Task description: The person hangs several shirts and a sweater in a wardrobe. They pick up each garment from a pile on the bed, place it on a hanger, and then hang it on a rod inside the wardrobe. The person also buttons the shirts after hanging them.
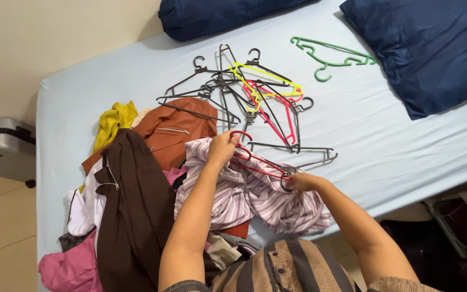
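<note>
Striped shirt [255, 194] nearest, bunched at bed [385, 135] edge. Left hand [222, 147] grips shirt collar plus red hanger [258, 158] hook; right hand [301, 181] pinches hanger's far end. Hanger pile [244, 92] beyond shirt.

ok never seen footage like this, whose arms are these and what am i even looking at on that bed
There is no machine here. A person wears a camera on their head, so you look down along their own two bare arms at a bed with a pale blue sheet.

The left hand and the right hand both grip a red hanger over a pink striped shirt.

Beyond them lies a tangle of dark hangers, with a yellow hanger and a pink hanger among them, and a green hanger apart. To the left is a heap of clothes, including a brown leather jacket. Two dark blue pillows lie at the far end.
</note>
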